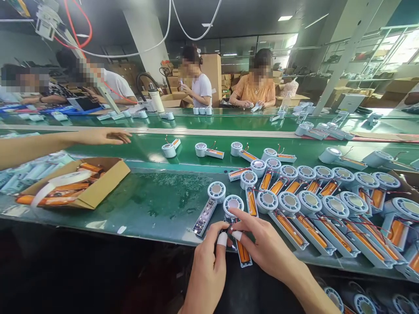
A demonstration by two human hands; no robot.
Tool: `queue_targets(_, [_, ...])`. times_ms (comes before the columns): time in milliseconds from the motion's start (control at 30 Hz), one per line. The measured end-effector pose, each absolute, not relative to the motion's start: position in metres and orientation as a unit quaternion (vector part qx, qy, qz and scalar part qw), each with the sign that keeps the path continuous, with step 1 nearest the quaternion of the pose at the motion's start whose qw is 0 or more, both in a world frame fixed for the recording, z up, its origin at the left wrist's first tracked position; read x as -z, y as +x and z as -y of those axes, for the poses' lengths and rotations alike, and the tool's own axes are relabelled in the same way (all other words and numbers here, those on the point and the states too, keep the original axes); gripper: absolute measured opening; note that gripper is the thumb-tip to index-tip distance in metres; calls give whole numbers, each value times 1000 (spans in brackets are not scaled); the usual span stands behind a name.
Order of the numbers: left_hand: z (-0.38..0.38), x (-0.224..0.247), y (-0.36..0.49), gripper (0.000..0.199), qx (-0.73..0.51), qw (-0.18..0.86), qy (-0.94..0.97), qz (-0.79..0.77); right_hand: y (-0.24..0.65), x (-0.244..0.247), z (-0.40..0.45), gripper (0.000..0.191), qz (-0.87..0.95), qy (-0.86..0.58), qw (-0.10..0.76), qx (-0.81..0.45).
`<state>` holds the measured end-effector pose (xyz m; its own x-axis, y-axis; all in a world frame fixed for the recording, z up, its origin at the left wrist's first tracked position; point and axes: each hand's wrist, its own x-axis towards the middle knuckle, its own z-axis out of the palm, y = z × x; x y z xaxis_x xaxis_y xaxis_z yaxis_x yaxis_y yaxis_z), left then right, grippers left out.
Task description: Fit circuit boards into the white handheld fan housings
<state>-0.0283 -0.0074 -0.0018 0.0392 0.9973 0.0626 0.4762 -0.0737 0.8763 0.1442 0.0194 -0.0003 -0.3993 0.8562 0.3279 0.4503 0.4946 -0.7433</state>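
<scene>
Pale-blue fan unit (232, 202) sits at the bench (153, 222) edge, round head away, handle toward the wearer, the left hand (209, 257) and right hand (263, 240) equally near, 2 thumbs pinching its neck, probably on wiring the fingers obscure.

A glossy red hose (90, 30) and thin white cables (193, 39) hang overhead near a pale square pillar (145, 37), while beyond stand a cream cylindrical bottle (157, 101) and a tall brown cardboard box (213, 74) between co-workers in white (203, 87) and orange (257, 89) tops.
</scene>
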Motion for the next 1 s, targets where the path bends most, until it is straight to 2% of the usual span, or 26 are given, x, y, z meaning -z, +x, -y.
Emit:
queue_targets(133, [4,-3,-29,35,-367,366,641,-566,144,-6,-20,53,821,-413,305,-249])
queue_targets(267, [2,-2,-31,29,-363,354,657,-558,143,-10,-20,49,820,-413,283,-276])
queue_targets(467, [4,0,-29,28,-375,330,645,-579,143,-5,-15,24,800,-442,285,-289])
queue_targets(600, [7,7,-28,29,-389,354,619,-584,144,-1,-17,22,790,-425,335,-288])
queue_targets(733, [11,14,-26,40,-415,393,565,-595,142,2,-22,21,766,-437,398,-254])
queue_targets(1000, [13,11,-22,38,-426,434,532,-589,134,7,-24,23,772,-423,421,-219])
